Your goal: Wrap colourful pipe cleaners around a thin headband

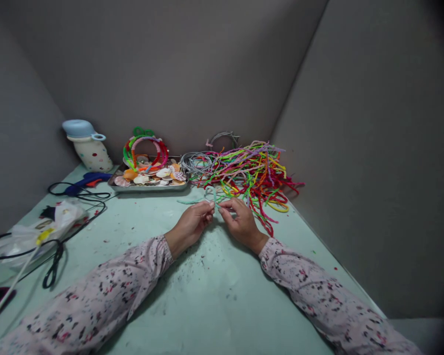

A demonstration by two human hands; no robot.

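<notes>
A pale green pipe cleaner (211, 189) is bent into a small upright loop, and one loose end points left over the table. My left hand (194, 220) pinches it near the base of the loop between thumb and fingers. Close beside it on the right, my right hand (240, 220) pinches the same pipe cleaner with thumb and forefinger. The fingertips of both hands nearly meet and hide the crossing part. Just beyond them lies a heap of colourful pipe cleaners (259, 170).
A metal tray (148, 188) of seashells (142, 179) holds several pipe-cleaner rings (163, 148). Coiled grey wire (196, 163) lies beside it. At the left are a bottle (92, 154), a blue glue gun (85, 182), black cables (53, 271) and a plastic bag (64, 217). Grey walls enclose the table.
</notes>
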